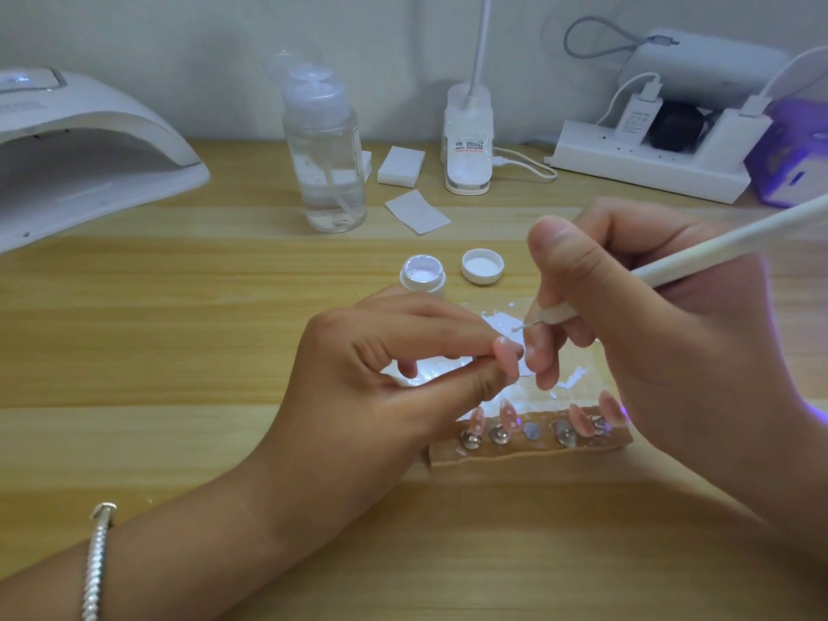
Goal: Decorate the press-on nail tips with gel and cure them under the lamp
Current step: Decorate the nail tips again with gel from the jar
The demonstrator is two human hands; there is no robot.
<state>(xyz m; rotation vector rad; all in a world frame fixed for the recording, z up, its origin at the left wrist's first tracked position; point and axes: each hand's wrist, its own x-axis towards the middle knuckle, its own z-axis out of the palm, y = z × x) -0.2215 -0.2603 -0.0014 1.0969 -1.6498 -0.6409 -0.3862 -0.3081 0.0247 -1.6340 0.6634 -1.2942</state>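
My left hand (381, 374) pinches a pink nail tip (508, 354) between thumb and fingers above the table. My right hand (636, 316) grips a white dotting pen (717, 248), and its fine metal point sits just above the held tip. Several more pink nail tips (508, 414) stand on small round holders on a strip (528, 450) right below my hands. An open gel jar (423, 273) sits beyond my left hand, its white lid (482, 265) beside it. The white curing lamp (85, 150) stands at the far left.
A clear pump bottle (327, 145) stands at the back centre, with white wipes (401, 165) and a desk lamp base (468, 141) to its right. A power strip (649, 165) with plugs and cables lies at the back right. A shiny sheet (564, 378) smeared with white gel lies under my hands.
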